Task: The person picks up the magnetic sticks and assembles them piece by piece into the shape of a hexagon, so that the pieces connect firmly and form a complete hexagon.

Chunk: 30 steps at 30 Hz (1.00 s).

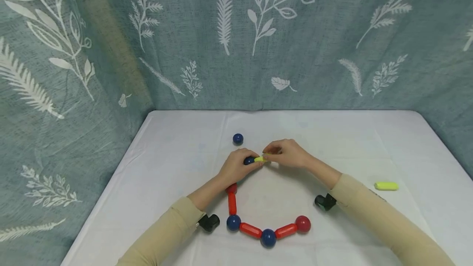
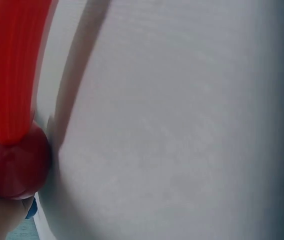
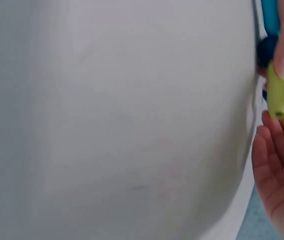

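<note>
My left hand pinches a yellow rod where it meets a blue ball. In the right wrist view a teal rod runs from that ball, partly behind the left hand. My right hand has its fingers loosely extended around the yellow rod's free end, close to or touching it. By the left wrist, a red ball joins a red rod. The chain goes on through a lower-left blue ball, a red rod, a bottom blue ball and another rod to a red end ball.
A loose blue ball lies beyond the left hand. Another yellow rod lies at the right, beyond the right forearm. Black wrist cameras sit by both sleeves. A white cloth covers the table; patterned curtains hang behind.
</note>
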Motion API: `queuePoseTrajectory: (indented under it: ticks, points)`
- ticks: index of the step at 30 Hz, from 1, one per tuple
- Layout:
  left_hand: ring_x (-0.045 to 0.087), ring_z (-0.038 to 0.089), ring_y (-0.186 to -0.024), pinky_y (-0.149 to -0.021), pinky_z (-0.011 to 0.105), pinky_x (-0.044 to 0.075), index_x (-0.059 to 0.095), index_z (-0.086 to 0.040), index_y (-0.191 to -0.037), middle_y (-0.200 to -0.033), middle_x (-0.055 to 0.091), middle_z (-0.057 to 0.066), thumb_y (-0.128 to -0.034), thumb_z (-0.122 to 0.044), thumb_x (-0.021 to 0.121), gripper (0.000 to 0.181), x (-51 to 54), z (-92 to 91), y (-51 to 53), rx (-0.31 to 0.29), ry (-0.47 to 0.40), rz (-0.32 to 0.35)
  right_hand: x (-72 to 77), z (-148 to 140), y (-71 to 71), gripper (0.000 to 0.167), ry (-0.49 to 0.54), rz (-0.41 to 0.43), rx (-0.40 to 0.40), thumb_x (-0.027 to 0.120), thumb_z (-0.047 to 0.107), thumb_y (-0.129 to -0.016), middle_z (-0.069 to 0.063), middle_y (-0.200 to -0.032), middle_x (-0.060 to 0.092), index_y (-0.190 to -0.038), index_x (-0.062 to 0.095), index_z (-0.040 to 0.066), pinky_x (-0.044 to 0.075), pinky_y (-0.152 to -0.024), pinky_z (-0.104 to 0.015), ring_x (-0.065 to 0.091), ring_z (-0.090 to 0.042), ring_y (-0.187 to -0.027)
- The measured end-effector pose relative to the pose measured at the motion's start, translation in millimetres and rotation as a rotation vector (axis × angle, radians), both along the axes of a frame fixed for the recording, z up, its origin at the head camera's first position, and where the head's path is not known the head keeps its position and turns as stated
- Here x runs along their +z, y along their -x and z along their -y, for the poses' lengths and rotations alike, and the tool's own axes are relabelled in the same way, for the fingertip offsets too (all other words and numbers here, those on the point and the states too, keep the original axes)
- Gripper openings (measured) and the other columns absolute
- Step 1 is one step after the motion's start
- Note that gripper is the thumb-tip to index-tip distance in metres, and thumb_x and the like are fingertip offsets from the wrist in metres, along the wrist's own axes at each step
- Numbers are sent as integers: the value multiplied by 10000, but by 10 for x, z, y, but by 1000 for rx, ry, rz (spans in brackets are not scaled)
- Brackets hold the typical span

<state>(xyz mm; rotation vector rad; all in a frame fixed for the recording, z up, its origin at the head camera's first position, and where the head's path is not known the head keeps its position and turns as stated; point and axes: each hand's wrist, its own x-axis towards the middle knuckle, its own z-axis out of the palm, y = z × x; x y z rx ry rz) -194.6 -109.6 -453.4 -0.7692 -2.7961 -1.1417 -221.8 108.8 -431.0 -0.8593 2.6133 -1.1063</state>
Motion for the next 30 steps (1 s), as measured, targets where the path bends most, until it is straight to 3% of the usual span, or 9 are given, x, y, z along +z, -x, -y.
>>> queuePoseTrajectory:
  ticks: [7, 12, 16, 21, 26, 30]
  points:
    - [613, 171, -898, -772, 306, 480, 738, -98, -1032, -969, 692, 22, -879, -284, 738, 241, -11, 23, -11, 24, 7, -2, 37, 239, 300, 273, 61, 85, -94, 614, 242, -968, -71, -1125, 673, -1183, 688, 91, 504, -866, -392, 623, -246, -1034]
    - [630, 200, -984, -855, 359, 492, 729, -94, -1053, -1035, 700, 38, -878, -269, 739, 247, 3, 19, -23, 6, 12, -19, 29, 485, 441, 331, 93, 90, -60, 646, 206, -948, -138, -1177, 641, -1233, 638, 37, 509, -881, -379, 625, -289, -1060]
    - [631, 205, -985, -860, 373, 491, 723, -83, -1022, -1024, 698, 40, -868, -258, 749, 234, 4, 19, -32, 2, 24, -33, 32, 653, 485, 401, 48, 31, 15, 674, 162, -924, -189, -1212, 599, -1288, 592, 13, 496, -911, -384, 624, -313, -1059]
    - [634, 196, -948, -824, 358, 496, 714, -76, -997, -1006, 693, 46, -860, -258, 756, 231, -23, 21, -38, -2, 32, -63, 42, 781, 490, 424, -49, -9, 71, 669, 146, -930, -171, -1230, 565, -1334, 577, 58, 488, -919, -370, 603, -297, -1060]
    - [634, 197, -931, -815, 347, 501, 709, -76, -1000, -994, 692, 38, -862, -264, 756, 238, -33, 41, -32, -2, 25, -69, 25, 781, 465, 348, -113, -76, 49, 673, 136, -916, -150, -1212, 605, -1250, 623, 54, 465, -948, -388, 581, -288, -1092]
    - [633, 188, -928, -806, 329, 497, 718, -91, -1010, -985, 694, 26, -870, -274, 746, 232, -35, 69, -16, 7, 21, -56, -2, 688, 436, 347, -66, -60, -11, 679, 115, -897, -158, -1224, 622, -1227, 623, 25, 472, -948, -405, 590, -303, -1112]
